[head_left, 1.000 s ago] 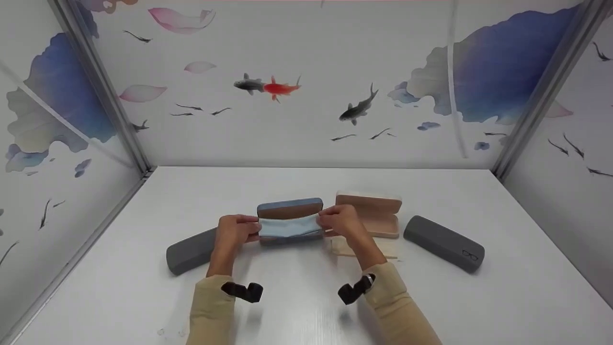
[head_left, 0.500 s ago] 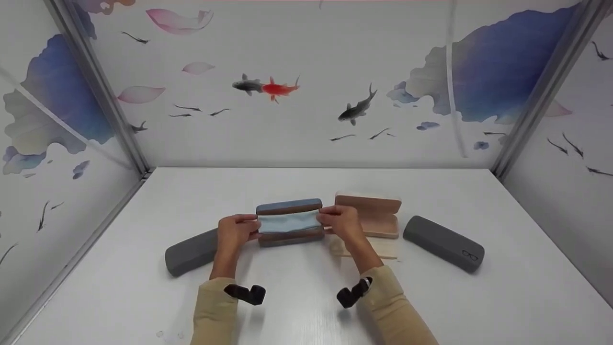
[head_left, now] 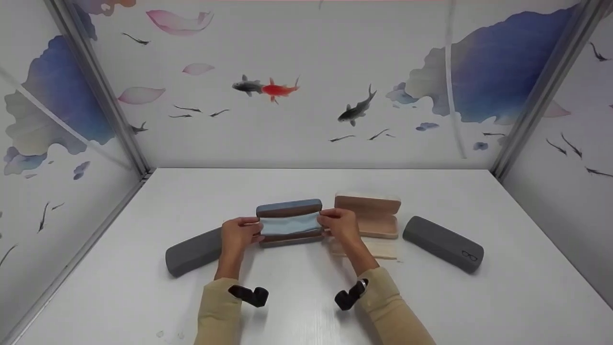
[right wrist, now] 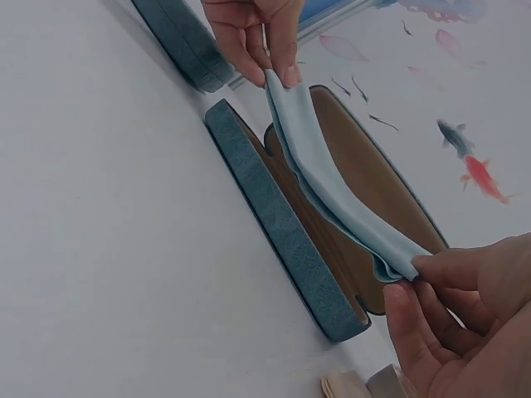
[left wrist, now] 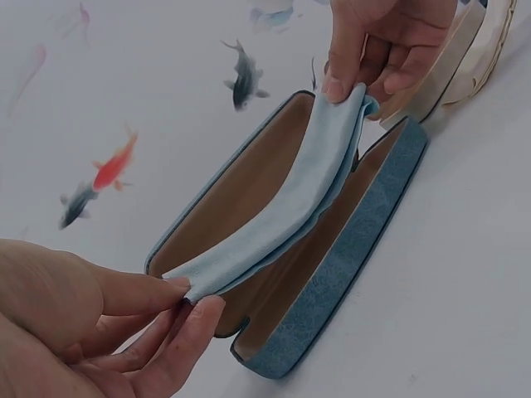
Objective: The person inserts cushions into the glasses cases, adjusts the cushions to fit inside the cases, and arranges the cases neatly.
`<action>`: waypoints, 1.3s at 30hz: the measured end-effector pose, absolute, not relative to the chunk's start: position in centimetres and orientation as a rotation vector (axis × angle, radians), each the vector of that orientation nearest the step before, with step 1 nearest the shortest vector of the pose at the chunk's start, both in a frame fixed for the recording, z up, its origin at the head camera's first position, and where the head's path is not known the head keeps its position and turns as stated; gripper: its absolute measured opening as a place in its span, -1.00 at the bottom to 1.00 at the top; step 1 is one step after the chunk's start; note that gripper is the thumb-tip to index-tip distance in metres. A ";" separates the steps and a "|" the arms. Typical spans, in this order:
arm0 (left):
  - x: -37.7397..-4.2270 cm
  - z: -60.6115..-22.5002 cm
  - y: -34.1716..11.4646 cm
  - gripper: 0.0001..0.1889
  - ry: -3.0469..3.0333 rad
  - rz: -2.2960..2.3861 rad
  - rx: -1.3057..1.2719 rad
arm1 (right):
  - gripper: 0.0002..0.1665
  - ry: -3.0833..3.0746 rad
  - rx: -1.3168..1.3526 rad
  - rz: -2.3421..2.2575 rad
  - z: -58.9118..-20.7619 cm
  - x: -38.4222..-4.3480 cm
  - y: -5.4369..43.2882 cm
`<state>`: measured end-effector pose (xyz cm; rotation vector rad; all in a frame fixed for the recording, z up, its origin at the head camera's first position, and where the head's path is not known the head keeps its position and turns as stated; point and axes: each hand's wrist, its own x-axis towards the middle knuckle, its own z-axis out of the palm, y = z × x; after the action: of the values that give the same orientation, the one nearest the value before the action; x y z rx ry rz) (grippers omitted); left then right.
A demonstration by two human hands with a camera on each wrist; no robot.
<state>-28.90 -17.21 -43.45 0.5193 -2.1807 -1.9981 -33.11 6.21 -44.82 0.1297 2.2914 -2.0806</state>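
folded lt. blue cloth (head_left: 289, 224) is above the open blue case (left wrist: 336, 249), betw. l. hand (head_left: 237, 235) at case's left end & r. hand (head_left: 342, 223) at its right (each pinching a cloth end). vs 1 s ago, more brown lining (head_left: 292, 236) shows below cloth.

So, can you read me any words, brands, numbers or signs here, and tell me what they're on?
No words, brands or numbers can be read.
One sign: a glasses symbol, on the far-right case.
The cloth and blue case show no lettering.
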 end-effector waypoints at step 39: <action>-29.0 -44.3 -16.9 -0.79 -2.303 -1.775 0.542 | -0.79 2.483 0.134 -1.956 -45.4 -32.4 5.8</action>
<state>-29.00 -16.94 -44.35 0.5416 -2.3029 -1.7749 -32.43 5.83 -45.40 0.1342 2.4826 -1.9563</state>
